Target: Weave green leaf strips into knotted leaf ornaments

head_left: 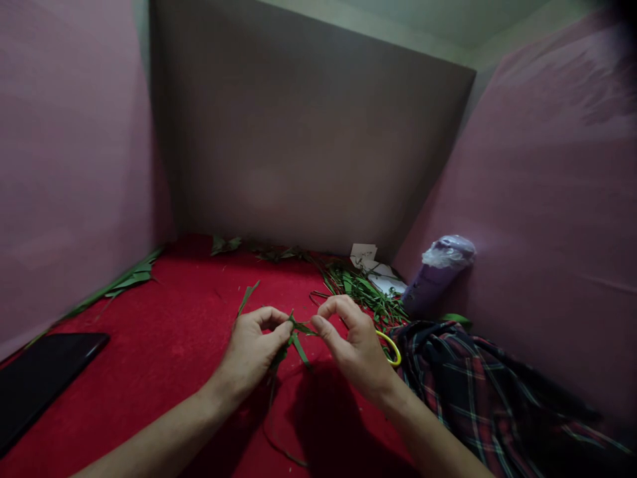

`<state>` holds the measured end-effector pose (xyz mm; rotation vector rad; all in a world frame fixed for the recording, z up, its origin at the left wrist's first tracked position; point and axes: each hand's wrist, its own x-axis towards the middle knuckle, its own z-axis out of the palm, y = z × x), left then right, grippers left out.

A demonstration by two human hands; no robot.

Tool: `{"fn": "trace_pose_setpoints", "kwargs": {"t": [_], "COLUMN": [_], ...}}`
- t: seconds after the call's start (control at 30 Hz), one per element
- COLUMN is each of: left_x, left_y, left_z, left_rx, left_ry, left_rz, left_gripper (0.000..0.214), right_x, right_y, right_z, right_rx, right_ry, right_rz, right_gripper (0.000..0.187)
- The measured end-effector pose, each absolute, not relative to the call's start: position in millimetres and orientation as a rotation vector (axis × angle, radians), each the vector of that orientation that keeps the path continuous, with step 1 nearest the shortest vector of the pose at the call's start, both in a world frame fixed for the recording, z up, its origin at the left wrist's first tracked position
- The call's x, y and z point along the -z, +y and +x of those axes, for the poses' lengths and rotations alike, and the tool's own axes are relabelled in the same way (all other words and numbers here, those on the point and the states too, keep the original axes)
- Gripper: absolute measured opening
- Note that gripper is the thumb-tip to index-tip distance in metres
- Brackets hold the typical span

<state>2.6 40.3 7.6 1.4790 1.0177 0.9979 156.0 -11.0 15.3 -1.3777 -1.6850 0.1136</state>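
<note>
My left hand [253, 345] pinches a small bundle of narrow green leaf strips [300, 350] between thumb and forefinger. One strip points up behind its knuckles, and another hangs down to the right. Facing it, my right hand [355, 345] has thumb and forefinger closed at the tip of a strip that reaches across from the bundle. A thin brown-green stem [273, 431] trails below the left hand and curves over the red cloth [189, 332]. How the strips are joined at the fingertips is too small to make out.
Cut leaves and stems [368, 292] lie in a heap beyond my right hand, by white paper pieces [385, 277]. A yellow loop [395, 348] shows beside plaid fabric [478, 378]. The purple container [438, 272] leans rightward. A black flat device [44, 372] lies left.
</note>
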Motion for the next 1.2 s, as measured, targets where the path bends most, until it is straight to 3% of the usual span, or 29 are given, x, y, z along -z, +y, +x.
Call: {"fn": "trace_pose_setpoints", "kwargs": {"t": [0.33,1.0,1.2], "left_x": [-7.1,-6.9,-5.8], "left_y": [39.2,42.4,44.2], "left_z": [2.9,2.5,3.0], "left_rx": [-0.939,-0.854,-0.861], "left_ry": [0.960,0.967,0.960], "left_rz": [1.423,1.227,1.230], "left_gripper": [0.018,0.019,0.020], "right_x": [-11.0,-10.4,-11.9], "right_y": [-4.2,-1.3,-4.7], "right_z": [158.1,160.2,160.6], "right_rx": [-0.599,-0.700,-0.548], "right_ry": [-1.478,-1.454,-1.518], "right_rz": [-1.251,-1.136,-1.302], "right_gripper": [0.017,0.017,0.013]}}
